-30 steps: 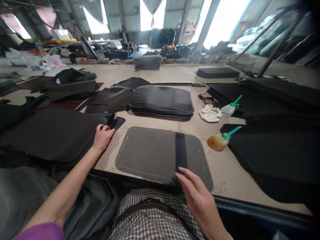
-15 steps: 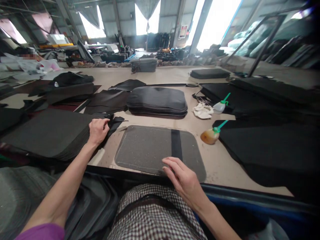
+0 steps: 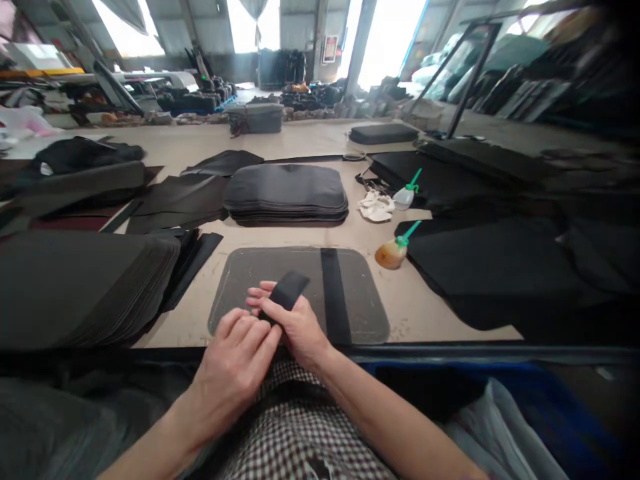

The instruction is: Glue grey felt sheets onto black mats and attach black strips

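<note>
Head: strip [image 3: 291, 288] newly in right grip [image 3: 305, 333]

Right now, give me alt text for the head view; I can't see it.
The right hand grips a black strip, the left hand close against it, over a gray rounded panel on a tan table. A second strip lies across the panel; dark stacked sheets sit left, and a bottle of amber liquid right.

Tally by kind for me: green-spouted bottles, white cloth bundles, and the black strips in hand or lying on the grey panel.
Green-spouted bottles: 2
White cloth bundle: 1
Black strips: 2 (one held, one on the grey panel)
Total: 5
</note>
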{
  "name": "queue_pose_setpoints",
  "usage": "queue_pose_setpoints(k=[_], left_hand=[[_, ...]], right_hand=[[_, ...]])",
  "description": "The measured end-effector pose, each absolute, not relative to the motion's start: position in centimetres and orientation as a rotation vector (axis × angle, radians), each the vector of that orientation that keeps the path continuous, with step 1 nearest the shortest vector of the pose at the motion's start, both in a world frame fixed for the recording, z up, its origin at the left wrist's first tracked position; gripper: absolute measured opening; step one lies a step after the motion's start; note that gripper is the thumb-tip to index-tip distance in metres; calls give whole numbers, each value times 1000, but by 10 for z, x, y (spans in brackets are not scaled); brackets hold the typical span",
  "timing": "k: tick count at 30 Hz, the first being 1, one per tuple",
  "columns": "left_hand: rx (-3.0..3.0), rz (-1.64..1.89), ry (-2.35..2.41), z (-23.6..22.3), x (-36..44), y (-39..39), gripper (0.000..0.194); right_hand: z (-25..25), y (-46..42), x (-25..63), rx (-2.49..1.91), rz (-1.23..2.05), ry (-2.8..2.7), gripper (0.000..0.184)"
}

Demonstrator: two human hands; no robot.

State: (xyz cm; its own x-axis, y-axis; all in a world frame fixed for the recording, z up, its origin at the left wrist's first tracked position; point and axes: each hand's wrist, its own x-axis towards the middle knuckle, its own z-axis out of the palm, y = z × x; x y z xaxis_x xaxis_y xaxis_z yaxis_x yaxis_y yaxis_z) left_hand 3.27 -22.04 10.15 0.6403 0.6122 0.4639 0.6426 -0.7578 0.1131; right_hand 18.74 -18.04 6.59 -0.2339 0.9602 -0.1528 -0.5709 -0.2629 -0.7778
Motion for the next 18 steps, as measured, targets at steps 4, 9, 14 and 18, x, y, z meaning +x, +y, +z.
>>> queue_pose_setpoints(k=[4,9,14,18], left_hand=[[-3011,-1015,-1254,94,18,-211,52],[-2893,-1351,-2115,102,-4,-171,50],[-3133,-1195,-2584,87,-8,-134,30],[-2938,-1201,-2691,67,-19,-90,38]], right_hand=[[55,-182,199,-819,1798,-682,56],[66,-182,212,-896,2086,-1034,48],[62,-181,206,-863,2165,-1115,32],[42,-182,206,-1036,1911,-1074,43]])
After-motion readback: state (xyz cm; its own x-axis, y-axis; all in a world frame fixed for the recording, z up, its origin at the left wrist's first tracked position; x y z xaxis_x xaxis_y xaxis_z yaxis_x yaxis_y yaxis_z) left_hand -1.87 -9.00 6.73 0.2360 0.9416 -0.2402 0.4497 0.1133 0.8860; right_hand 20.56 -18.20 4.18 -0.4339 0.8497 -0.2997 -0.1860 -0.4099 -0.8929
